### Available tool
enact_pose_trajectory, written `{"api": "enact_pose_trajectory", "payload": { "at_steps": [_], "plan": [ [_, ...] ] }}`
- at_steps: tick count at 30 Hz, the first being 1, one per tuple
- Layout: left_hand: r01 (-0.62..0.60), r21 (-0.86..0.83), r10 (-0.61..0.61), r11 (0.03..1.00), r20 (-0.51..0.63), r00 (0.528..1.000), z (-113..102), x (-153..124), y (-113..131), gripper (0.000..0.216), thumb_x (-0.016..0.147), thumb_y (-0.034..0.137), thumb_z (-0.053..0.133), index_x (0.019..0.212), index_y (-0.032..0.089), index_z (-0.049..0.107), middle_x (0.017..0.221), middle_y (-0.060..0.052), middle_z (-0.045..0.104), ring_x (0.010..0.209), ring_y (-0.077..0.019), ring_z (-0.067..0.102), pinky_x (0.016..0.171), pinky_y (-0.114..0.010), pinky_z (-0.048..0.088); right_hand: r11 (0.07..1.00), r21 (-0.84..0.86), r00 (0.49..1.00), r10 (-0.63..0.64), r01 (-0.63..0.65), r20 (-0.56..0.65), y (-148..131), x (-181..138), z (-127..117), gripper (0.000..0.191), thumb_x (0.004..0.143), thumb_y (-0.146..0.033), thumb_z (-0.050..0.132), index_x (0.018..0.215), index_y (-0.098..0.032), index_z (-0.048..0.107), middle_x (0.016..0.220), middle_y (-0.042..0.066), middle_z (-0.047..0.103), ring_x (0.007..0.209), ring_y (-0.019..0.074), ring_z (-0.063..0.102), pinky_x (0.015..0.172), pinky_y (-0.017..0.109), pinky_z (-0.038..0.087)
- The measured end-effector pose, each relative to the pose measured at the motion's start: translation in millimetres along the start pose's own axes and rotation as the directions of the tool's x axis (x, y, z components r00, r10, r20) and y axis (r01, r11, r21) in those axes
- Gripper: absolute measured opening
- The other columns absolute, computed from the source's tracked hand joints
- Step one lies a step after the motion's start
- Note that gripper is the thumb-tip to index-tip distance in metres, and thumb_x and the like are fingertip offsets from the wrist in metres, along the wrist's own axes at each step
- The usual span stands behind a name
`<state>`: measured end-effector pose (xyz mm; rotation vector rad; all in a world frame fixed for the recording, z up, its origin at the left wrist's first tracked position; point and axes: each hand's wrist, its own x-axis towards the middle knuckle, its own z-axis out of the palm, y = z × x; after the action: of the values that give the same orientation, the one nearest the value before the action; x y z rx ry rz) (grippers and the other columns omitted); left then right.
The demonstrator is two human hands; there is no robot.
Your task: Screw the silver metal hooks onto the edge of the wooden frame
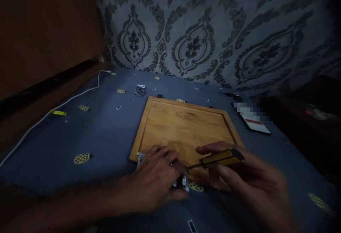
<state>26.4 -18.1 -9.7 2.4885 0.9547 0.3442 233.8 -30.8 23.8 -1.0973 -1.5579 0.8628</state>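
A wooden cabinet door panel (183,122) with a raised frame lies flat on the blue cloth. At its near edge my left hand (160,176) is closed on a shiny metal hinge (182,183), thumb below and fingers curled over the top; much of the hinge is hidden. Another silver metal plate (140,157) shows at the panel's near left corner, beside my left knuckles. My right hand (253,179) grips a screwdriver (221,157) with a yellow and black handle. Its shaft points left, and the tip is close to the hinge by my left fingers; contact is unclear.
Small metal hardware (140,90) lies beyond the panel. A phone (253,119) and a dark tool (233,96) are at the right. A white cable (80,93) and a yellow strip (59,112) lie left, beside brown wooden furniture (48,30). Behind stands a patterned wall (191,48).
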Motion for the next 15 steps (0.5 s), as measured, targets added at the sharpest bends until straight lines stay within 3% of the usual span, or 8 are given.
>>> {"api": "enact_pose_trajectory", "payload": {
  "at_steps": [6,12,15],
  "plan": [
    [0.027,0.027,-0.028,0.999,0.05,0.998,-3.0,1.6,1.4,0.041,0.087,0.045,0.081,0.113,0.015,0.069,0.116,-0.007,0.065,0.115,-0.0279,0.06,0.104,-0.046,0.048,0.991,0.07,0.991,0.119,-0.115,-0.054,-2.5,-5.9,2.7,0.021,0.081,-0.046,0.085,0.087,-0.027,0.079,0.089,0.005,0.081,0.048,0.0137,0.066,0.046,0.023,0.061],
    [0.023,0.023,-0.023,0.999,0.035,0.999,-2.9,2.2,2.6,0.042,0.085,0.045,0.082,0.113,0.016,0.069,0.118,-0.007,0.065,0.115,-0.0276,0.06,0.105,-0.046,0.048,0.997,0.06,0.999,0.042,-0.041,-0.018,-0.3,-4.2,1.9,0.027,0.086,-0.047,0.08,0.108,-0.031,0.08,0.089,0.004,0.082,0.051,0.0142,0.069,0.049,0.023,0.062],
    [0.022,0.024,-0.023,0.999,0.019,1.0,-0.5,1.7,1.5,0.043,0.084,0.045,0.083,0.113,0.017,0.069,0.115,-0.006,0.065,0.114,-0.0273,0.061,0.106,-0.046,0.048,0.998,0.043,0.999,0.043,-0.042,-0.002,1.7,-3.1,0.5,0.023,0.089,-0.047,0.078,0.106,-0.031,0.081,0.085,0.004,0.081,0.049,0.0138,0.068,0.05,0.024,0.063]
  ]
}}
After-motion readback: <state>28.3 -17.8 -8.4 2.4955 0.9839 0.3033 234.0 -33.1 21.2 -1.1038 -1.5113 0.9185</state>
